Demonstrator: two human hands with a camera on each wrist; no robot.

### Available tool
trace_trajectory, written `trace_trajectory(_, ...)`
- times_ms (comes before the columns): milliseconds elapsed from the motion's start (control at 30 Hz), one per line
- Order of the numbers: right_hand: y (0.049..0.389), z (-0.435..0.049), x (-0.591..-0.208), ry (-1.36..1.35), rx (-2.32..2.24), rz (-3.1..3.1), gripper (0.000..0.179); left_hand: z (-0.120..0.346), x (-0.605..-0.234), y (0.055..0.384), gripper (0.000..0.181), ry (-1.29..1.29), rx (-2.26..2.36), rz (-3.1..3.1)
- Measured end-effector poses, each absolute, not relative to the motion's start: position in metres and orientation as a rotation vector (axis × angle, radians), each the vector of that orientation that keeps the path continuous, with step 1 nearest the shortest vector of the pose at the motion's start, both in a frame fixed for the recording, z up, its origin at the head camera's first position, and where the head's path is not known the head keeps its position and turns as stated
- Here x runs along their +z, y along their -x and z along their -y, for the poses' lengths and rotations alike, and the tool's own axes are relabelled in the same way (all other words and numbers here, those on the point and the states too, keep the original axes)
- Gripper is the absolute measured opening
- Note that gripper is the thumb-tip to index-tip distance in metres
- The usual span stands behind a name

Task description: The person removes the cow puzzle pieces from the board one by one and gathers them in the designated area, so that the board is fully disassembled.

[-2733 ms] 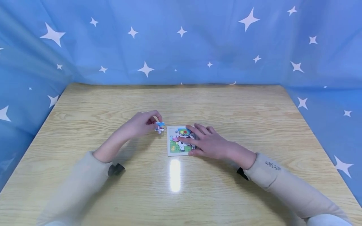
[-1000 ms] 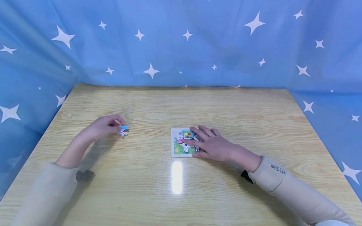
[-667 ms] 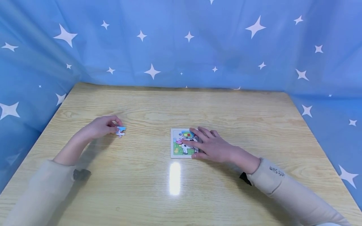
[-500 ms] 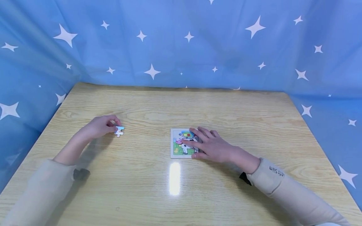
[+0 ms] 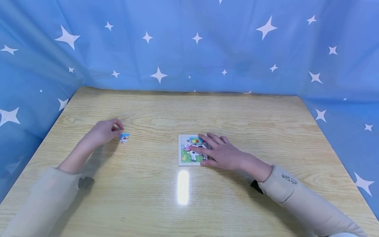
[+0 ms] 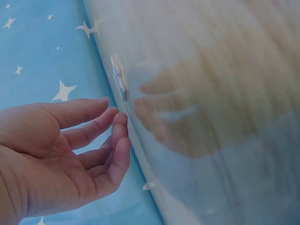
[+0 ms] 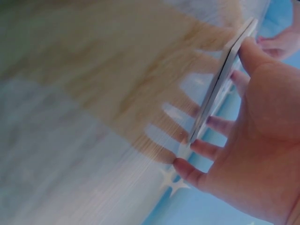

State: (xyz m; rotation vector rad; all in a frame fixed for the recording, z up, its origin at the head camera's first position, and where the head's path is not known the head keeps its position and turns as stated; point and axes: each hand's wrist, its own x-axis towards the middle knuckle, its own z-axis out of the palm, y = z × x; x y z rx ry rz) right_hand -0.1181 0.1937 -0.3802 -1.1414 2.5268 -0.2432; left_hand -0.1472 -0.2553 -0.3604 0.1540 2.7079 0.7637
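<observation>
A small jigsaw piece (image 5: 124,138), blue at the top with a bit of the cow picture, lies flat on the table at left. My left hand (image 5: 103,132) is right beside it; the left wrist view has the piece (image 6: 119,77) lying apart from the loosely bent fingers, with nothing held in the hand (image 6: 70,154). On the cow puzzle board (image 5: 180,152) in its white frame rests my right hand (image 5: 223,153), its fingers spread over the right part, which they hide. From the side, the right wrist view has the thumb (image 7: 253,54) against the board's edge (image 7: 220,82).
The light wood table (image 5: 148,191) is glossy and mirrors a bright lamp as a white patch (image 5: 183,187) in front of the board. Behind and at both sides hangs a blue curtain (image 5: 189,49) with white stars. Dark camera mounts sit under both wrists.
My left hand has carried the jigsaw piece leftward from beside the board, laid it on the table and let it go. The right hand has stayed on the board.
</observation>
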Motion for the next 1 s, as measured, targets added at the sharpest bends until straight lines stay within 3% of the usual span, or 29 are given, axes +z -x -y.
trace_trajectory(467, 0.119, -0.195, -0.380, 1.185, -0.221, -2.568, 0.051, 0.214, -0.350, 0.132, 0.022, -0.331, 0.854, -2.717)
trace_trajectory(1000, 0.122, -0.198, -0.384, 1.235, -0.251, -2.634, 0.054, 0.150, -0.346, 0.117, 0.013, -0.564, 0.921, -2.655)
